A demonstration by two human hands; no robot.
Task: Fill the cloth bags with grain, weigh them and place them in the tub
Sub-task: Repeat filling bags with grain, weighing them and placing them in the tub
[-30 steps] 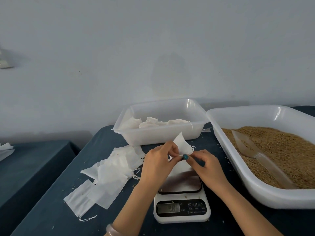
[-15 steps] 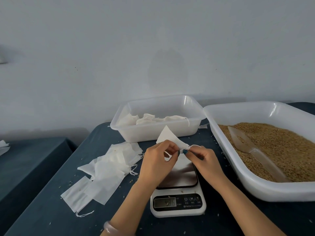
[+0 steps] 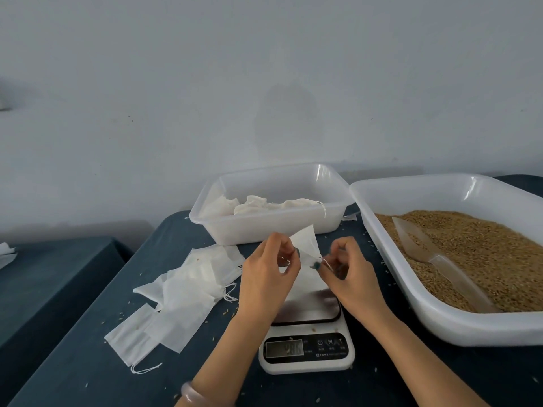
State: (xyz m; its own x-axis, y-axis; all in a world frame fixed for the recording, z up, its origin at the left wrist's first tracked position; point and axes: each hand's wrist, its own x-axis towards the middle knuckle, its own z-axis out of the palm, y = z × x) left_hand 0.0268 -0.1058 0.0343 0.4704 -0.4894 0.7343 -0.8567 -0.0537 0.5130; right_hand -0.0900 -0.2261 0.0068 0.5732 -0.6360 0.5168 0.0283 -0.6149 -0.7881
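Two bare hands meet in the middle of the frame, and we see one small white cloth bag [image 3: 305,245] held between them, above the far end of the white digital kitchen scale [image 3: 307,342]. The left hand [image 3: 266,277] pinches the bag's left edge between thumb and curled fingers. The right hand [image 3: 349,277] pinches its lower right corner, where a thin white drawstring [image 3: 326,263] comes out. The bag looks flat and tilted, one corner pointing up. We cannot tell whether its lower edge touches the scale's shiny platform. The display is lit, but we cannot read the blurred digits.

Just behind the hands stands a clear plastic tub [image 3: 264,227] holding several filled cloth bags [image 3: 264,205]. At the right of the frame a large white plastic tray [image 3: 411,289] holds brown grain [image 3: 484,254], with a translucent plastic scoop [image 3: 440,262] lying on it. Left of the scale, empty white cloth bags [image 3: 182,289] lie in a loose heap on the dark blue tablecloth [image 3: 88,362], among scattered kernels. We see a pale pink bracelet [image 3: 191,392] on the left wrist, at the bottom edge.
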